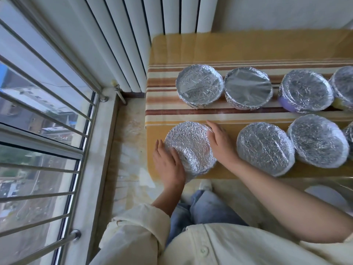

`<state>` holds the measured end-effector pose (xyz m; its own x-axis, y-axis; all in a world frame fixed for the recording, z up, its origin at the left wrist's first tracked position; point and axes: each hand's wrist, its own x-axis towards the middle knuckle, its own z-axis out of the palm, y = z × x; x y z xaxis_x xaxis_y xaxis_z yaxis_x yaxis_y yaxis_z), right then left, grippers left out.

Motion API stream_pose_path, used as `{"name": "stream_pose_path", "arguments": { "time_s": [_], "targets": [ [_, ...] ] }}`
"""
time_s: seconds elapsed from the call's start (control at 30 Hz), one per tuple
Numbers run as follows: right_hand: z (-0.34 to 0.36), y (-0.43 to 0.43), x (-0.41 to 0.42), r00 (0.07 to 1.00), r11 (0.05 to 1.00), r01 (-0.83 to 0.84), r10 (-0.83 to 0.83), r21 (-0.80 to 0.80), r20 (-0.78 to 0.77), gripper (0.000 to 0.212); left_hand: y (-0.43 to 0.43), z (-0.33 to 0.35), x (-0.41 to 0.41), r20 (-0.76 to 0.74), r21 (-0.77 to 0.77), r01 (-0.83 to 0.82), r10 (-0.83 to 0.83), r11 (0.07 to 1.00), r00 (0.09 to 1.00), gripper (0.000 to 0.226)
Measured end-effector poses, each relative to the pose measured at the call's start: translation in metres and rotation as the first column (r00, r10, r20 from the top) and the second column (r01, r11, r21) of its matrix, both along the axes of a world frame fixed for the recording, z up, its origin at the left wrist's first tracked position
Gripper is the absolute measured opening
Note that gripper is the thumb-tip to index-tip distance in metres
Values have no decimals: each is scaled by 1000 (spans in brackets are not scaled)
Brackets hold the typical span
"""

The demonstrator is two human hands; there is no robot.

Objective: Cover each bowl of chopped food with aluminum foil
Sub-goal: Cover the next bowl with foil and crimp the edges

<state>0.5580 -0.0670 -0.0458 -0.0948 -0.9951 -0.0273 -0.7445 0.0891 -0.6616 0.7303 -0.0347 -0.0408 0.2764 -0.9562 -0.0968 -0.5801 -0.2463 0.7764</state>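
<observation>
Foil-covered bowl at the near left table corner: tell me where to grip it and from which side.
Grip the bowl by its side walls under the rim, one hand from the left and one from the right, where the left hand and right hand press now. The foil top is domed and crinkled; a grip from above would likely dent it.

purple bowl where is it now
Head view, right side: the purple bowl sits in the far row, third from the left, between a foil-covered bowl and a yellow bowl.
</observation>
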Motion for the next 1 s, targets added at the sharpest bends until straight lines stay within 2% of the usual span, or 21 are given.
{"name": "stream_pose_path", "arguments": {
  "time_s": [0.07,0.13,0.33,0.47,0.5,0.57,0.63,0.67,0.73,0.8,0.9,1.0],
  "targets": [
    [-3,5,3,999,999,13,-16,50,51,40,4,-4,-4,-126,40,22,-17,999,992,49],
    [-5,6,5,995,995,43,-52,95,88,40,5,-6,-5,-188,23,32,-27,999,982,51],
    [-9,8,10,977,983,148,-163,108,140,39,-9,-12,1,-194,0,69,-68,998,979,49],
    [-6,6,6,974,965,141,-176,220,145,45,-27,-12,7,-209,40,159,-148,986,967,48],
    [-2,6,7,983,974,126,-147,188,107,48,-29,-11,9,-221,52,176,-160,983,962,48],
    [16,9,13,999,997,52,-52,-60,-2,51,-31,-8,11,-246,73,189,-166,979,955,48],
    [36,18,23,984,943,-142,103,-299,-144,43,-31,-4,14,-283,90,185,-153,979,947,48],
    [42,23,29,958,905,-260,199,-336,-205,36,-31,-3,15,-311,95,183,-145,979,939,47],
    [45,33,43,886,844,-444,365,-300,-286,26,-31,-2,20,-370,94,172,-127,981,920,47],
    [37,38,54,834,825,-523,443,-216,-329,26,-32,-2,25,-392,99,150,-100,984,915,49],
    [30,40,63,840,858,-495,431,-139,-330,38,-30,2,33,-321,86,106,-73,991,944,42],
    [26,40,68,847,868,-478,414,-136,-333,32,-19,6,39,-178,-13,35,-37,999,983,24]
  ]
}}
